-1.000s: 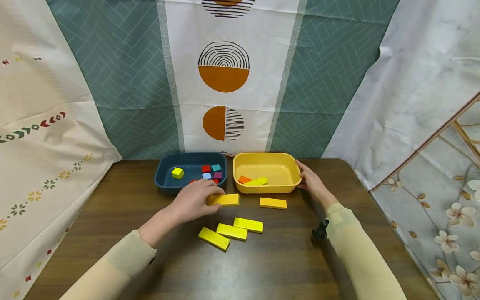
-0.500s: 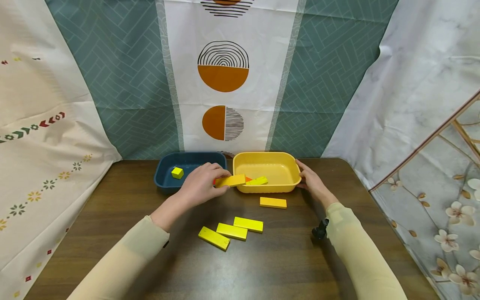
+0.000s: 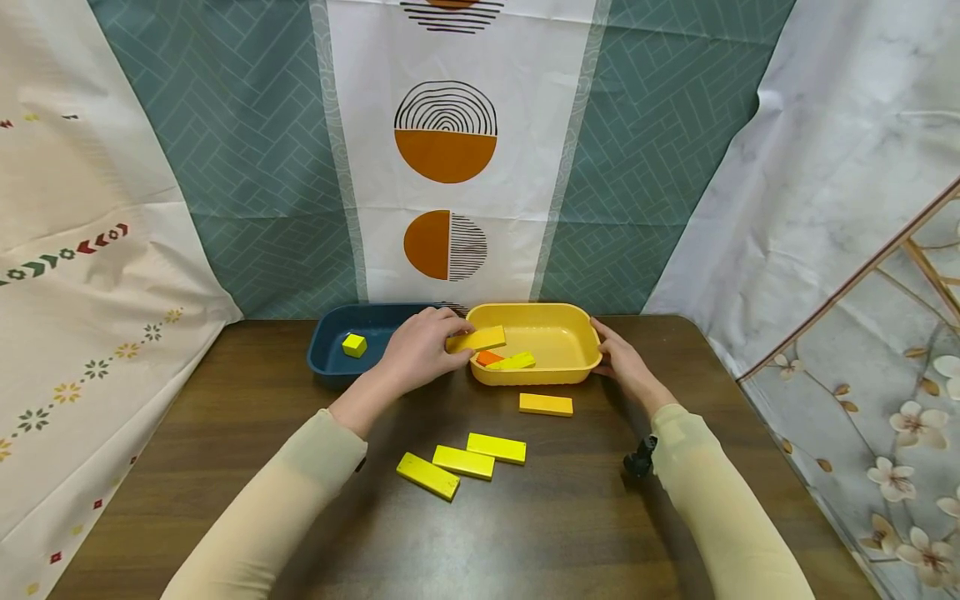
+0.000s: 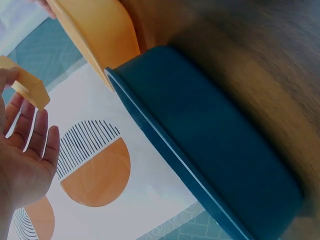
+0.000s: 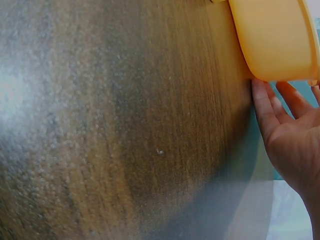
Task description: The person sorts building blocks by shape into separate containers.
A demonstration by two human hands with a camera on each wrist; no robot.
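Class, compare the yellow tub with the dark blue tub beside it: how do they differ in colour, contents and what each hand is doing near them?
The yellow tub holds an orange block and a yellow bar; the dark blue tub shows a small yellow cube.
The right hand rests straight fingers against the yellow tub's outer side; nothing plainly touches the blue one.
The left hand holds a yellow block over the yellow tub, hiding part of the blue tub.
Both are shallow, rounded tubs standing side by side.

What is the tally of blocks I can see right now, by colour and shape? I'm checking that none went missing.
Yellow flat blocks: 6, one gripped by the left hand over the yellow tub, one inside the tub, four on the table.
Orange block: 1.
Yellow cube: 1, in the blue tub.
Total: 8.
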